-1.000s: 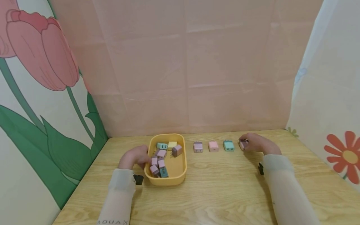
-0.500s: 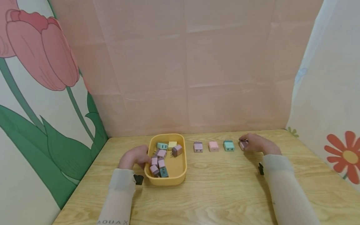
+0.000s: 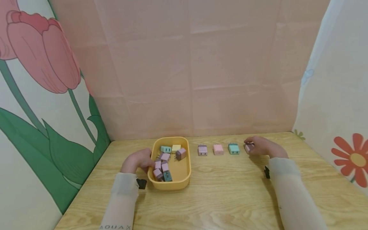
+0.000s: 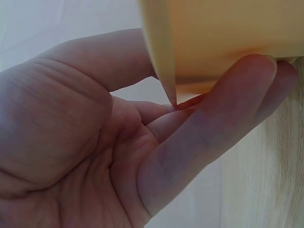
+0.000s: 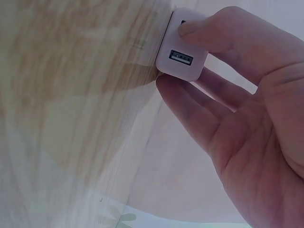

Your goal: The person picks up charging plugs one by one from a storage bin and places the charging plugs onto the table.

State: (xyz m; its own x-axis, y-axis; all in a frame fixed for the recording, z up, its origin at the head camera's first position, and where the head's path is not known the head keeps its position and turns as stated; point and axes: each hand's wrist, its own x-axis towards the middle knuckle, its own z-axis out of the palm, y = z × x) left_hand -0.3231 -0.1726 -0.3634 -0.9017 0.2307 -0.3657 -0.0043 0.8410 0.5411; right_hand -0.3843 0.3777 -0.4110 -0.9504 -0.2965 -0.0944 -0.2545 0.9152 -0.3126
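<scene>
My left hand point(image 3: 140, 159) grips the left wall of a yellow plastic bin point(image 3: 176, 185). In the left wrist view the bin wall point(image 4: 213, 33) sits between the thumb and fingers. Small plug chargers lie in the bin: several purple ones, a yellow charger point(image 3: 176, 148) and teal ones. My right hand point(image 3: 263, 147) pinches a light purple USB charger point(image 5: 180, 64) between thumb and fingers at the tabletop. That charger's USB port faces the wrist camera; the hand covers part of it. To its left, in a row, stand a teal charger point(image 3: 234, 149), a pink charger point(image 3: 218, 150) and a purple charger point(image 3: 202, 150).
The wood-grain table point(image 3: 218, 195) runs back to a pink cloth backdrop point(image 3: 189, 70). A tulip-printed panel point(image 3: 43, 54) rises on the left, and a flower-printed panel point(image 3: 345, 95) on the right.
</scene>
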